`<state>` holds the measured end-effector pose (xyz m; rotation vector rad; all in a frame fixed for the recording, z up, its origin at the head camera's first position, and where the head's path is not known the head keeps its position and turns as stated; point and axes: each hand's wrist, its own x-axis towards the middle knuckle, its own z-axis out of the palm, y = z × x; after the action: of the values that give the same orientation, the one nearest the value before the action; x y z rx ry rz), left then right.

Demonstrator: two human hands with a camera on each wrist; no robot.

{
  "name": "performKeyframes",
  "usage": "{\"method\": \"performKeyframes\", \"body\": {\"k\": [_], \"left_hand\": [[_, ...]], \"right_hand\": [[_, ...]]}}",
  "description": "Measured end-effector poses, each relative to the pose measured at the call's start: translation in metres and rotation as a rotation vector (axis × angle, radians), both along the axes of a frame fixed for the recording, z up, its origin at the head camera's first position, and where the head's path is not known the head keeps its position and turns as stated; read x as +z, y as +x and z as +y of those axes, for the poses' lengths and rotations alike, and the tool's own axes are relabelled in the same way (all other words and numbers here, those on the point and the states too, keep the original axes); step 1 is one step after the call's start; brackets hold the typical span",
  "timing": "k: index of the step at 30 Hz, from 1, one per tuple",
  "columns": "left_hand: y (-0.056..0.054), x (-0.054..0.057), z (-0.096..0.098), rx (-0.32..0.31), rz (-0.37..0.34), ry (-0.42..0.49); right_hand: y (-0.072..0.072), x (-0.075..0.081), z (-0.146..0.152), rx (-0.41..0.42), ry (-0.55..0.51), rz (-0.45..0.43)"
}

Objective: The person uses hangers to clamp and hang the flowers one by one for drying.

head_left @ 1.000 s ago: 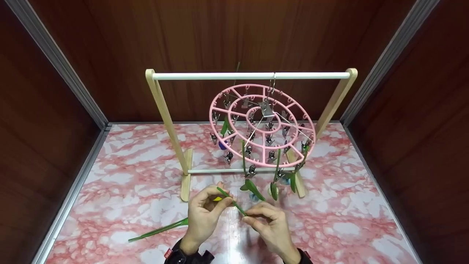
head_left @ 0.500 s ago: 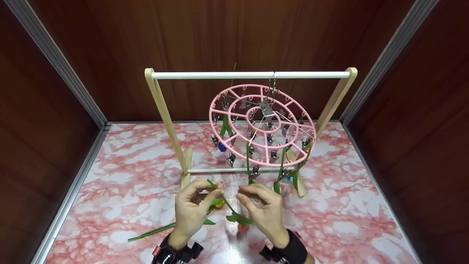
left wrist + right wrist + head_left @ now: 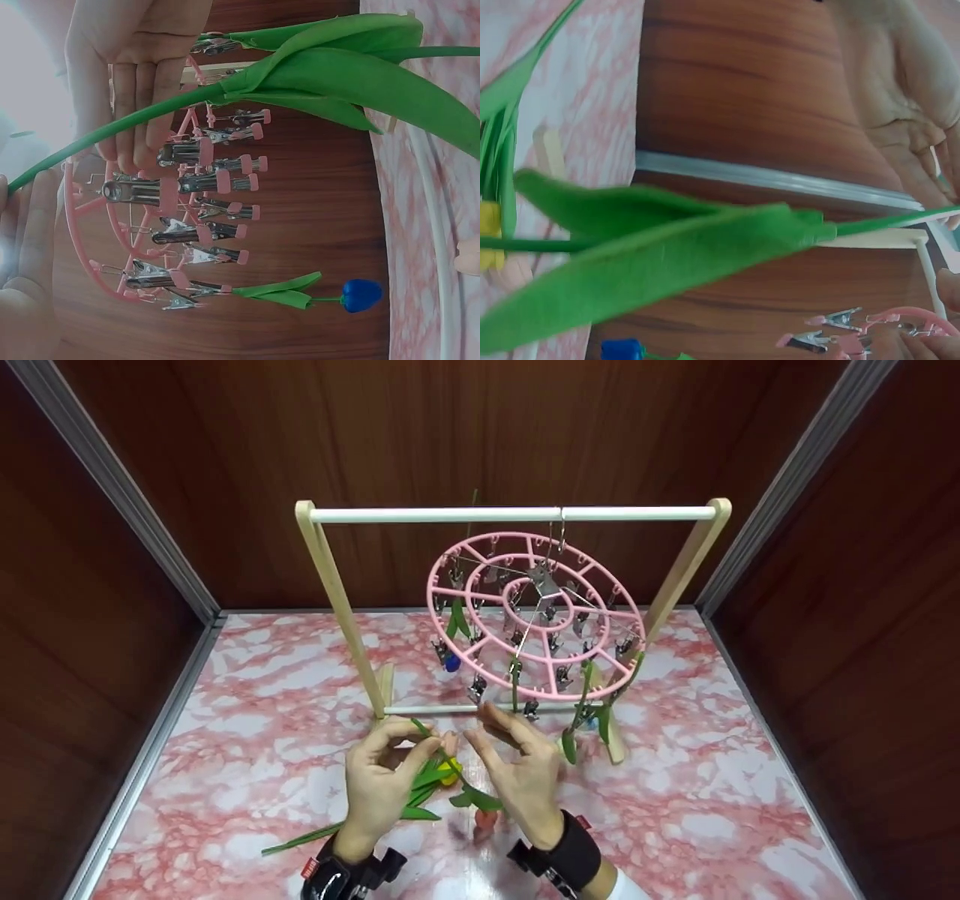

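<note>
In the head view my left hand (image 3: 382, 780) pinches the upper end of a green stem. It belongs to an artificial tulip (image 3: 469, 795) hanging head down, its leaves below and its red-orange bloom (image 3: 485, 819) lowest. Beside it my right hand (image 3: 521, 772) has its fingers extended toward the front clips of a pink round clip hanger (image 3: 551, 694). In the left wrist view those right fingers (image 3: 135, 97) lie straight behind the stem, holding nothing visible. Metal clips (image 3: 142, 191) with pink tips dangle from the hanger. A blue tulip (image 3: 361, 295) is clipped upside down there.
A wooden rack with a white top bar (image 3: 450, 515) carries the hanger. More tulips (image 3: 570, 746) hang clipped at its right front. Under my left hand, a yellow tulip (image 3: 450, 771) and other green stems (image 3: 300, 840) lie on the marbled surface. Dark panels enclose the sides and back.
My right hand has let go of the tulip's stem and moved up toward the hanger. My left hand has shifted left, still pinching the stem. The hanger has turned slightly.
</note>
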<state>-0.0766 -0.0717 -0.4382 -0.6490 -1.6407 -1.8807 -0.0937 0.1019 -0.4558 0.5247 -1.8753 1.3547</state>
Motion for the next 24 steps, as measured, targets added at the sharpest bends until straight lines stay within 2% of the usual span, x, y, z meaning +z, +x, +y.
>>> {"method": "performKeyframes", "body": {"k": [6, 11, 15, 20, 24], "left_hand": [[0.0, 0.001, -0.001, 0.003, 0.008, 0.007], [0.001, 0.001, -0.001, 0.016, -0.003, 0.001], [0.0, 0.001, -0.001, 0.0, 0.003, 0.01], [-0.001, 0.002, 0.0, -0.016, 0.015, 0.019], [-0.001, 0.002, 0.0, -0.017, 0.011, 0.018]], "right_hand": [[-0.002, 0.001, 0.004, -0.03, -0.02, -0.041], [-0.007, 0.002, 0.004, -0.083, -0.009, -0.02], [-0.012, 0.005, 0.003, -0.125, 0.006, -0.012], [-0.018, 0.009, 0.004, -0.133, 0.013, -0.021], [-0.02, 0.012, 0.005, -0.105, 0.004, -0.034]]}}
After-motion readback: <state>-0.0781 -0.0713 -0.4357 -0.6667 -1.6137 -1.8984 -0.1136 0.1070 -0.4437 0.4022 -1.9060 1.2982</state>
